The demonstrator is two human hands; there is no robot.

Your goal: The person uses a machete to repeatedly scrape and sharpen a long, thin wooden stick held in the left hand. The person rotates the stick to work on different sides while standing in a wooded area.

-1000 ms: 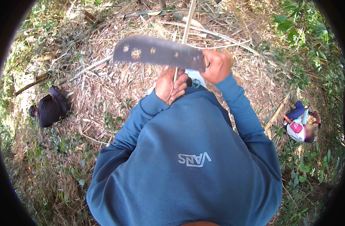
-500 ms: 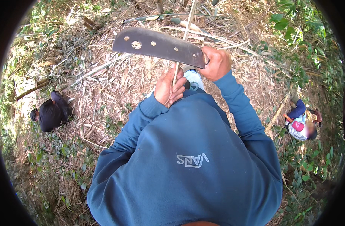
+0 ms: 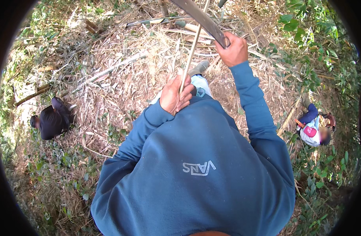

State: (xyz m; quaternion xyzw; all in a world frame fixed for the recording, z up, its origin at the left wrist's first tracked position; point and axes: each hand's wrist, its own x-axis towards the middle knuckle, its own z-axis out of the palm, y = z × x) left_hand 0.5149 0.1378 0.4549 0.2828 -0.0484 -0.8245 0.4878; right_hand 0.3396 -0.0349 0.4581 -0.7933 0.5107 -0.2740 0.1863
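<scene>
My left hand (image 3: pixel 175 94) is closed round the lower end of a thin, pale strip (image 3: pixel 193 46), which looks like split bamboo and runs up past the top of the picture. Farther out and to the right, my right hand (image 3: pixel 233 50) grips a machete (image 3: pixel 202 19) with a broad dark blade. The blade slants up and left across the strip, and its tip lies beyond the upper edge. Whether blade and strip touch, I cannot tell. The machete's handle is hidden inside my fist.
Dry leaves and split bamboo pieces (image 3: pixel 113 65) litter the ground ahead. A person in dark clothes (image 3: pixel 54 120) is at the left, another in a light top (image 3: pixel 309 131) at the right. Green plants (image 3: pixel 322 173) grow at the right side. My shoe (image 3: pixel 199 68) shows beyond my hands.
My right hand has moved the machete away from me, up along the strip, and the blade has turned to a steeper slant. The left hand has stayed nearly in place.
</scene>
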